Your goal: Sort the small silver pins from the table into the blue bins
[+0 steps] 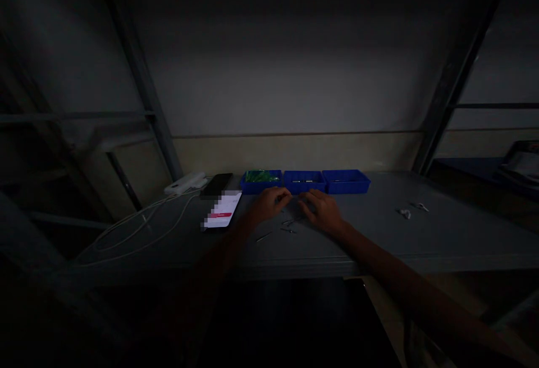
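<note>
The scene is dim. My left hand (pixel 272 200) rests on the grey table (pixel 442 239) just in front of three blue trays, fingers curled together as in a pinch. My right hand (pixel 322 210) lies close beside it, fingers bent down onto the tabletop. What either hand holds is too small and dark to name. Several small metal parts (pixel 288 226) lie on the table just below the hands. The left blue tray (pixel 261 181) holds green pieces, the middle blue tray (pixel 304 181) holds a few small parts, and the right blue tray (pixel 346 181) looks bare.
A lit phone (pixel 223 210) lies left of my hands, with a dark phone (pixel 216 185) behind it. A white power strip (pixel 185 183) and white cables (pixel 138 230) run to the left. Small metal bits (pixel 410 209) lie at the right. Metal frame posts stand on both sides.
</note>
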`<state>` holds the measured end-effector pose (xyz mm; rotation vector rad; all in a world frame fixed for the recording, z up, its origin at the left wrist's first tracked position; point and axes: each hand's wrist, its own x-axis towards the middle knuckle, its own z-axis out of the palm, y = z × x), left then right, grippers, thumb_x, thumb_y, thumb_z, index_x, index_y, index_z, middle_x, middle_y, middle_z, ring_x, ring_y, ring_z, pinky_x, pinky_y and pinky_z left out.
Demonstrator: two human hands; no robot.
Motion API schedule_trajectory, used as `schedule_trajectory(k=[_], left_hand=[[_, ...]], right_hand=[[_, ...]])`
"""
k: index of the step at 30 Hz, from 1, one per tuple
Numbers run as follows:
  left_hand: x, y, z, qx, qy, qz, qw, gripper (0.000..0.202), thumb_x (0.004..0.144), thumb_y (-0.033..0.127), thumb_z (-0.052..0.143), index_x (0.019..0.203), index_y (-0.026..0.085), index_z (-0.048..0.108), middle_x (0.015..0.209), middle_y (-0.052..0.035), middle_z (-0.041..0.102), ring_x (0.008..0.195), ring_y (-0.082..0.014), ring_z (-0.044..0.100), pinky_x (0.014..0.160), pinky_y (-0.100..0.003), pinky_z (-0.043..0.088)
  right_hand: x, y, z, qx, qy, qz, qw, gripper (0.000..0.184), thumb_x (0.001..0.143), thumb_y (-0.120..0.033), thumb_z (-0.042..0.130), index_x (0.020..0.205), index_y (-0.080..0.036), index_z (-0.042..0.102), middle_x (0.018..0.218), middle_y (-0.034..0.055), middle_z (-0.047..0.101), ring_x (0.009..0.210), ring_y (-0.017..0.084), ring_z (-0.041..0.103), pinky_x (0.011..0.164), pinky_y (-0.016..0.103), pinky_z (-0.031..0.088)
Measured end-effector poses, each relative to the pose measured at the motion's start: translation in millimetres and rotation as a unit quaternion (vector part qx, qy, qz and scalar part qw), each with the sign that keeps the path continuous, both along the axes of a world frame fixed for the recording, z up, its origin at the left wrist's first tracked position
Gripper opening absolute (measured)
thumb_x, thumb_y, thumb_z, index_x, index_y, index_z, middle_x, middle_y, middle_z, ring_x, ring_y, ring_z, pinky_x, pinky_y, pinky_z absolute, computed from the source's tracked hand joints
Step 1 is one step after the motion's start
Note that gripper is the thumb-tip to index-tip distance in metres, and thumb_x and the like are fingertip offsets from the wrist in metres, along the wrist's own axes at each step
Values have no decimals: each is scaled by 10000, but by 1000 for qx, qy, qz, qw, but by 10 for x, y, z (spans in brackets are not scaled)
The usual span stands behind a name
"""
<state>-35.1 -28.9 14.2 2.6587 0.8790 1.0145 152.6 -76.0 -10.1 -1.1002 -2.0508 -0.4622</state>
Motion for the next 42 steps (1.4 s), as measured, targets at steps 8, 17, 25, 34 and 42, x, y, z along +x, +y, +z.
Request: schedule_trajectory(k=[8, 17, 25, 34, 42], left_hand=[[20, 2, -44, -37, 0, -17, 999, 249, 864, 291, 423, 778, 149, 608, 722, -4, 625, 663, -110, 561, 623, -212, 405], [35, 9, -30, -35, -62, -7, 997, 184, 838, 274, 466, 813, 152, 600, 754, -14, 637, 686, -115, 571, 636, -209, 417], [29, 29, -84, -61, -63, 23, 996, 234, 850, 275, 413, 762, 148, 590, 683, 3, 615, 613, -103, 538, 574, -197, 392], [62, 19, -80, -50, -110, 13, 993, 138, 798, 275, 511, 820, 146, 555, 625, 17, 569, 566, -96, 518, 540, -197, 378], [103, 111, -138, -74, -133, 3, 988, 121, 800, 261, 507, 798, 152, 560, 721, -5, 604, 665, -115, 565, 610, -216, 436]], right_hand=[[-15, -34, 24, 21, -6, -13, 1000, 192, 883, -251, 430, 845, -183, 605, 743, 51, 586, 696, 159, 541, 647, 264, 401], [-70, 19, 87, 14, 38, -17, 999, 190, 888, -267, 427, 864, -181, 595, 780, 56, 601, 707, 154, 557, 652, 259, 415], [-76, 75, 78, 31, 30, 17, 999, 183, 884, -251, 420, 832, -176, 580, 728, 51, 596, 689, 162, 546, 630, 262, 403], [-58, 104, 46, 27, 3, -24, 999, 221, 896, -253, 409, 812, -165, 594, 734, 63, 616, 702, 162, 552, 639, 260, 387], [-10, 174, 54, 13, 24, -27, 999, 234, 899, -254, 409, 775, -170, 589, 708, 53, 616, 671, 153, 550, 625, 257, 391]])
